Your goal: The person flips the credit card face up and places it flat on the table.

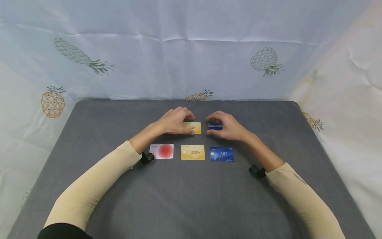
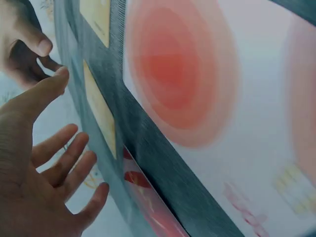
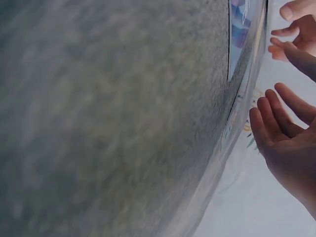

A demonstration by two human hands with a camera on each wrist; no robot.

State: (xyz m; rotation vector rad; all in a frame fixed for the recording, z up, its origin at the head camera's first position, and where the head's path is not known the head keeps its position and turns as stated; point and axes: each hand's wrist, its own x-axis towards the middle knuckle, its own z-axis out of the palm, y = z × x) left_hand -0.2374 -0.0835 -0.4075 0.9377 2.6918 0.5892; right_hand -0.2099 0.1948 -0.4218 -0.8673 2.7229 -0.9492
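Observation:
Above a yellow card (image 1: 195, 127) in the back row hovers my left hand (image 1: 176, 122), fingers relaxed and thumb by the card's near edge. The left wrist view shows that hand (image 2: 49, 173) with its fingers spread and nothing in it. A red card (image 2: 150, 200) lies below it there; in the head view the hand and forearm hide it. My right hand (image 1: 229, 126) is around a dark blue card (image 1: 215, 126) with a pale stripe, thumb and fingers apart. Its fingers look loosely extended in the right wrist view, holding nothing.
The front row holds a white card with red circles (image 1: 165, 151), a yellow card (image 1: 192, 152) and a blue VIP card (image 1: 222, 154). They lie on a grey-covered table (image 1: 191, 199). A pineapple-print cloth (image 1: 173, 66) hangs behind and at the sides.

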